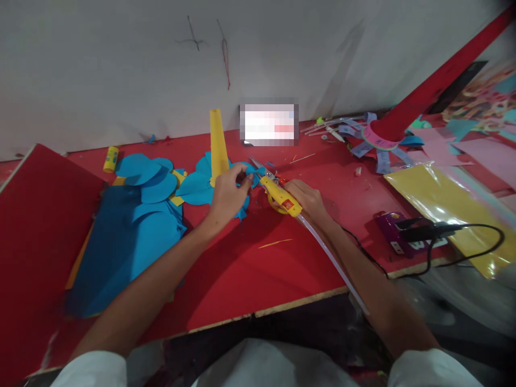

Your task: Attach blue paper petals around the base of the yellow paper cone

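Note:
My right hand (306,198) is closed around a yellow glue gun (281,196), with a long clear glue stick (334,260) sticking out of its back end. The gun's nozzle points left, close to my left fingers. Between the fingertips of my left hand (230,191) is a curled blue paper petal (253,170). Under that hand lies a blue paper flower (195,187), from whose middle a yellow paper tube (218,142) stands up. Metal scissor blades (258,163) show just behind the nozzle; the gun partly covers them.
Blue paper petals (155,183) and a yellow glue stick tube (111,159) are at left, beside a red board (44,242). A purple power box (397,234) with a black cable stands right. Behind it are a red paper cone (439,80) and yellow plastic-wrapped sheets (447,209).

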Demonstrator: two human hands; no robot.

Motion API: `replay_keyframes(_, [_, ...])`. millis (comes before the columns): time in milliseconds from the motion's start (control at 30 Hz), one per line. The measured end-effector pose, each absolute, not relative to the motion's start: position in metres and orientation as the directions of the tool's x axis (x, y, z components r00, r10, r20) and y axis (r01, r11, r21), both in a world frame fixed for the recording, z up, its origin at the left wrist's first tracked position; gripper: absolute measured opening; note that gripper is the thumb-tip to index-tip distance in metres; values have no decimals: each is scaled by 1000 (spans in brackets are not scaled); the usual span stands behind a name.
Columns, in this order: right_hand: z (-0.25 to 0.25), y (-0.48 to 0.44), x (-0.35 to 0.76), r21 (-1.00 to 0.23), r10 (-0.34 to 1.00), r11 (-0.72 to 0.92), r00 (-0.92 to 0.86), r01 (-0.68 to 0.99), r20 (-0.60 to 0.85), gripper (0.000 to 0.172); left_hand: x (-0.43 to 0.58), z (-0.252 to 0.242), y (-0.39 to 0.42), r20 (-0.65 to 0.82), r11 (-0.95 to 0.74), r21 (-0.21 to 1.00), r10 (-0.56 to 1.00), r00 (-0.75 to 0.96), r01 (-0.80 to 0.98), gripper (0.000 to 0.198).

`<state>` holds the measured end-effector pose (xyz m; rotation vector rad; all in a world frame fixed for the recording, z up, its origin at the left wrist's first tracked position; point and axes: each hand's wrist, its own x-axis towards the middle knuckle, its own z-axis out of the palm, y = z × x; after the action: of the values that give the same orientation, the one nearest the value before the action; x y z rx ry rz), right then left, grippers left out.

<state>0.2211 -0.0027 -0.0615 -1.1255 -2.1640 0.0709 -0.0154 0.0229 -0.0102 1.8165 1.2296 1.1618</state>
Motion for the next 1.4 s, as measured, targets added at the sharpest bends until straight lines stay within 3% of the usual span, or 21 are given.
replay_keyframes(200, [-63,0,220,-232,616,694,-395,681,682,22,-15,-12,23,323,-361,853,933,162,376,16])
replay_keyframes(400, [-61,0,219,-183,583,707,-418,683,697,21,-15,-14,24,332,-374,854,927,175,362,14])
replay_keyframes(1400, [-61,1,224,-179,592,708,-437,683,677,19,-15,-12,24,308,-341,868,940,148,360,18])
